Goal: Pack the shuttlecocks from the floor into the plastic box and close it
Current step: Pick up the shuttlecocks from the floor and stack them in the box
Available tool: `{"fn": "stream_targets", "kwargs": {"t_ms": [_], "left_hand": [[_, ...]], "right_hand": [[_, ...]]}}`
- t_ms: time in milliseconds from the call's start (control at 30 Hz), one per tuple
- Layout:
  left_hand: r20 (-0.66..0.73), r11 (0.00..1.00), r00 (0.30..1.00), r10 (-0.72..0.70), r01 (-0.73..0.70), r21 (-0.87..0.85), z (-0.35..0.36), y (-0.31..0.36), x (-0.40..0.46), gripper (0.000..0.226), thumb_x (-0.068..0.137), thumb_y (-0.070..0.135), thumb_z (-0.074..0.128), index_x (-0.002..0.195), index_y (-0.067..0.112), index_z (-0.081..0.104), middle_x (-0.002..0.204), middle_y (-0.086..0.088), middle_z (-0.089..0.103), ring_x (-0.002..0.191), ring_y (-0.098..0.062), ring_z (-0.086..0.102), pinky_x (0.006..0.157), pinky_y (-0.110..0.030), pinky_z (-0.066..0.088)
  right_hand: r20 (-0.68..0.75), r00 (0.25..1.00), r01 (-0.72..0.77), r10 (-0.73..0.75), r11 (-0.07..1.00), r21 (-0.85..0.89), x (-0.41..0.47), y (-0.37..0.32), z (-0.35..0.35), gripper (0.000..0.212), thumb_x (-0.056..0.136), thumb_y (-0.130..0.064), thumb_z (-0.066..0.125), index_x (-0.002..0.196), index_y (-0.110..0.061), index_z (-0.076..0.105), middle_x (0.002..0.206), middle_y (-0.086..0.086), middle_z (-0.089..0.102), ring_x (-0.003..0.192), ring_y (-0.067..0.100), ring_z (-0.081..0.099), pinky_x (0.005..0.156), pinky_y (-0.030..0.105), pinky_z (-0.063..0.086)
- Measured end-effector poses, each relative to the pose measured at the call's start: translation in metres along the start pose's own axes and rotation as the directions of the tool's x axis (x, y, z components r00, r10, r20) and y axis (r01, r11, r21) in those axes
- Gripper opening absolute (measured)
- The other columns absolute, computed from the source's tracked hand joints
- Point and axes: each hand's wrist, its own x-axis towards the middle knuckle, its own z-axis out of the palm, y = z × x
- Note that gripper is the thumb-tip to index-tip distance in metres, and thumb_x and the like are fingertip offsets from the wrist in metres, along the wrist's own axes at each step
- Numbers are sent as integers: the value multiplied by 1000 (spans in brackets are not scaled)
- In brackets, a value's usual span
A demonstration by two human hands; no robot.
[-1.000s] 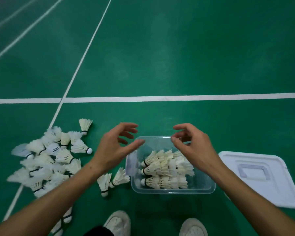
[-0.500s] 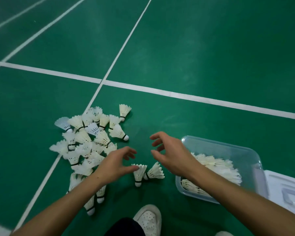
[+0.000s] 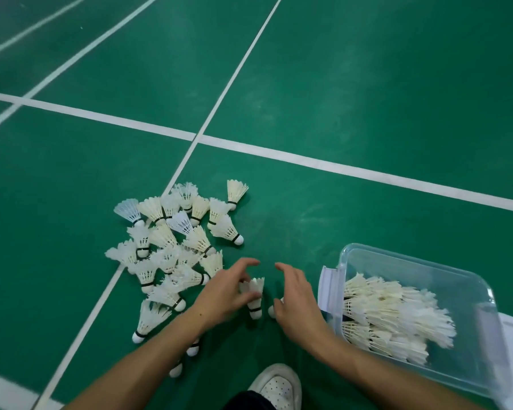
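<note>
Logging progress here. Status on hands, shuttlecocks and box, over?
Left hand grips one shuttlecock; right hand covers another. Plastic box open, part filled. Pile remains; nothing blocking.

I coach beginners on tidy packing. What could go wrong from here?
The left hand curls round a shuttlecock's feather skirt; squeezing could bend the feathers. The right hand covers another, so it may fumble that one. The plastic box already holds neat rows; careless drops could disorder them.
</note>
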Motion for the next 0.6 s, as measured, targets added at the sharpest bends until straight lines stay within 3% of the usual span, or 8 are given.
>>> {"fn": "stream_targets", "kwargs": {"t_ms": [67,167,233,333,400,500,533,600], "left_hand": [[-40,997,999,13,-16,-71,-17,-1,1,74,90,39,80,152,33,40,92,5,66,82,-11,64,76,-22,49],[-64,987,998,-15,5,-159,-38,3,6,77,93,34,77,156,37,31,84,-3,63,64,-12,55,67,-31,49],[-120,991,991,-61,46,-125,-48,3,17,77,95,36,74,157,35,28,80,-5,63,59,-10,53,64,-31,49],[-296,977,931,-213,196,-85,-63,4,43,84,93,46,73,159,24,25,85,-10,66,69,-14,58,71,-33,50],[-326,941,883,-338,318,-114,-70,7,60,88,93,44,74,160,16,24,88,-13,68,78,-25,65,68,-36,51],[-292,900,858,-423,435,-25,-71,2,81,72,95,43,72,150,8,42,101,-10,69,85,-28,69,76,-41,56],[-287,894,859,-424,448,17,-71,0,86,59,95,42,70,140,7,55,104,-8,71,84,-23,67,79,-41,57],[-271,895,870,-411,442,64,-68,-2,91,33,98,39,67,108,8,75,88,-6,76,68,-18,63,76,-43,59]], "right_hand": [[-20,999,-37,38,997,71,3,2,2,77,92,5,57,159,-21,30,161,3,32,147,22,36,121,29,29],[-48,995,-76,85,983,168,6,1,5,84,86,12,58,160,-18,32,157,3,35,145,19,38,117,20,27],[-58,994,-81,96,971,227,8,-1,7,86,85,15,53,160,-21,33,154,3,37,141,19,44,117,26,35],[-70,994,-65,88,956,285,12,-2,7,88,83,14,50,159,-26,34,151,1,40,136,20,48,114,40,44],[-77,994,-45,72,949,311,11,-3,5,87,83,12,50,159,-28,35,148,-2,42,131,16,49,113,41,45],[-86,996,-8,40,939,344,2,-9,-1,83,87,9,51,158,-30,35,144,-6,43,127,12,51,112,36,46],[-88,996,5,28,935,355,-2,-11,-2,82,88,9,51,158,-31,35,144,-6,44,127,10,51,111,35,47],[-102,995,42,-4,929,369,-11,-15,-7,82,90,7,53,157,-36,35,145,-8,45,126,4,51,107,30,48]]}}
